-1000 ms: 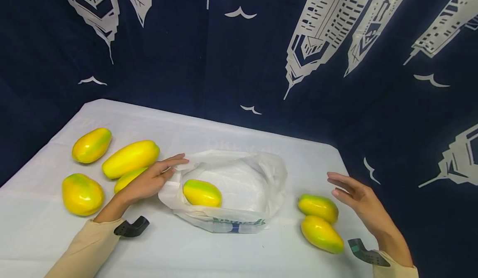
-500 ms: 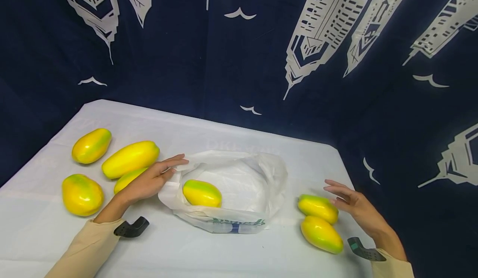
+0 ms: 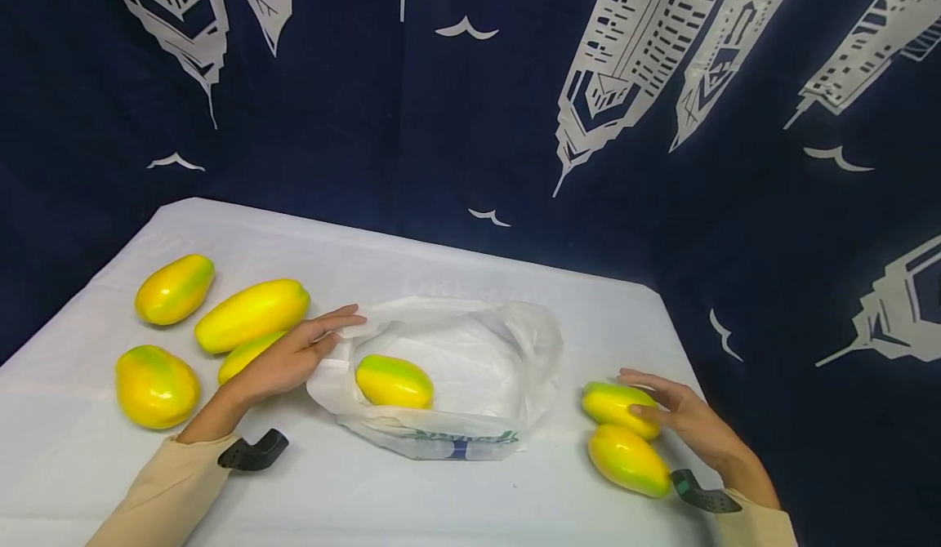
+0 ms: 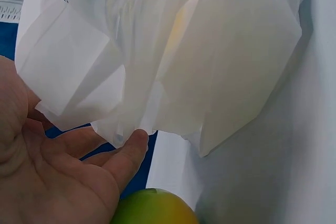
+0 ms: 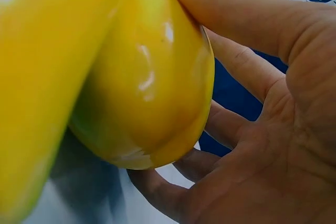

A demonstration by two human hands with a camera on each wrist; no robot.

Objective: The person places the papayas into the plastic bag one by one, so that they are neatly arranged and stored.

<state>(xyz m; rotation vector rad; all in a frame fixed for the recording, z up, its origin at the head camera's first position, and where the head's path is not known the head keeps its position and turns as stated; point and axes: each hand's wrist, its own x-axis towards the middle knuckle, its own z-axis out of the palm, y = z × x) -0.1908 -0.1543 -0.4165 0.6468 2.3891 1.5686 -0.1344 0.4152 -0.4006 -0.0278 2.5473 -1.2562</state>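
A white plastic bag (image 3: 463, 441) stands with its mouth spread wide, one yellow-green papaya (image 3: 394, 382) inside at its left. My left hand (image 3: 290, 359) holds the bag's left edge; in the left wrist view the thumb (image 4: 131, 153) lies at the edge and the other fingers go behind the plastic. To the right of the bag, my right hand (image 3: 687, 416) is around the right end of another papaya (image 3: 613, 404). The right wrist view has the thumb (image 5: 226, 9) along one side of this papaya and fingers curled around the other. A second papaya (image 3: 628, 461) lies against it, nearer me.
Several papayas lie on the left of the white-covered table (image 3: 470, 514), among them a long one (image 3: 253, 316) and a rounder one (image 3: 157, 387). One papaya (image 3: 246, 355) is partly hidden by the left forearm. A dark blue printed cloth (image 3: 331, 122) hangs behind.
My right hand has moved left and down from beside the two right-hand papayas onto the farther one. The left hand keeps its place at the bag's edge.
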